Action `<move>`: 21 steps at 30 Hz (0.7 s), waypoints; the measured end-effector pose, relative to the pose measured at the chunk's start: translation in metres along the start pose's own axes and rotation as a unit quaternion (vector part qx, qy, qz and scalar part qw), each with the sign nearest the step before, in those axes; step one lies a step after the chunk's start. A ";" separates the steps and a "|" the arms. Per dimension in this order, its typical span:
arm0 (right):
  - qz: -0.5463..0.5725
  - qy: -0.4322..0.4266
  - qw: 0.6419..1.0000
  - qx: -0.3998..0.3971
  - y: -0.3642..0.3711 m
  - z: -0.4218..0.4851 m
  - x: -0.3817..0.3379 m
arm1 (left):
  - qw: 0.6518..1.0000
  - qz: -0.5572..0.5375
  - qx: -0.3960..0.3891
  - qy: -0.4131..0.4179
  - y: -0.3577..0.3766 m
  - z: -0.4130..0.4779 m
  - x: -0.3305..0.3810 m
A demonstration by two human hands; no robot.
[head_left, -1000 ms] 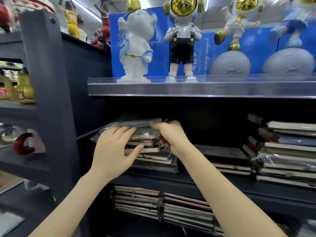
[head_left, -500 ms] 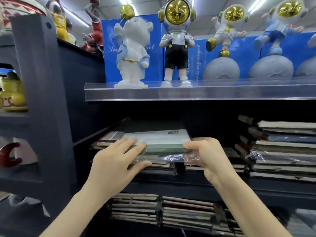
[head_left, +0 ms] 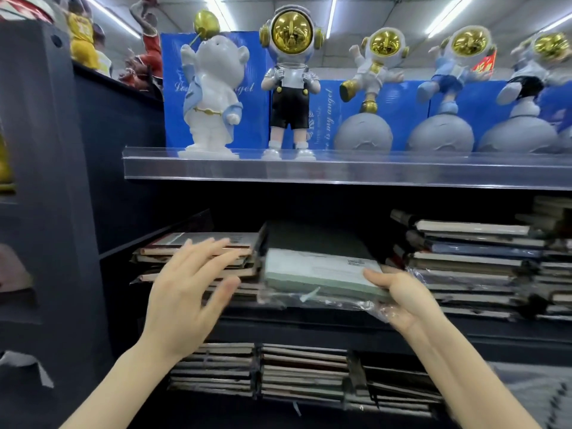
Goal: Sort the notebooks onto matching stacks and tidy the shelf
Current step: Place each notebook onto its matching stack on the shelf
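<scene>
A pale green notebook (head_left: 318,272) in loose clear plastic wrap lies over the middle stack of the dark middle shelf (head_left: 309,328). My right hand (head_left: 402,298) grips its right front corner and the wrap. My left hand (head_left: 188,292) is open with fingers spread, hovering in front of the left stack of notebooks (head_left: 201,252), holding nothing. A taller pile of notebooks (head_left: 470,264) fills the right of the same shelf. A dark green notebook (head_left: 315,236) lies behind the pale one.
Above, a clear-fronted shelf (head_left: 340,171) carries a white figurine (head_left: 213,97) and several gold-visored astronaut figures (head_left: 291,78) before blue boxes. Below, a lower shelf holds more notebook stacks (head_left: 303,373). A dark upright panel (head_left: 46,181) bounds the left side.
The pale green notebook has shifted right, off the left stack and over the middle stack. My left hand has let go of it and opened; my right hand still grips it.
</scene>
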State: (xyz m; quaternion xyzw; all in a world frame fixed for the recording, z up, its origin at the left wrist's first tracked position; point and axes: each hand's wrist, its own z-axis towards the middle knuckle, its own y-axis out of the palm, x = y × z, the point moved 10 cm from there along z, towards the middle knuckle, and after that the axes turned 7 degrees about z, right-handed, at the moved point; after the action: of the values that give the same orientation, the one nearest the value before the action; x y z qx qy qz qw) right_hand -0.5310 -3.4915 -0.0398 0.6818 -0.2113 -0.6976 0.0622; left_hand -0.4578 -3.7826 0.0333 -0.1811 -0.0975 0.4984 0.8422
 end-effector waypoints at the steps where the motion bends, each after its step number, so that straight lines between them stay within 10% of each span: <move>1: -0.019 -0.021 0.999 0.024 -0.014 0.007 -0.007 | 0.999 0.021 -0.001 -0.027 0.001 0.000 -0.008; 13: -0.393 -0.111 0.909 0.082 -0.013 0.087 -0.033 | 0.972 0.165 -0.128 -0.109 0.036 -0.003 -0.070; 21: -0.404 -0.226 0.872 0.158 -0.023 0.060 -0.024 | 0.977 0.168 -0.101 -0.082 0.045 0.006 -0.068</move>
State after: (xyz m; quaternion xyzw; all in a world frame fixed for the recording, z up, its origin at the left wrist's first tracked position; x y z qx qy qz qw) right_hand -0.5830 -3.4487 -0.0272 0.5318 -0.0334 -0.7544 -0.3835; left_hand -0.5284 -3.8210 0.0214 -0.2376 -0.1847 0.6339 0.7125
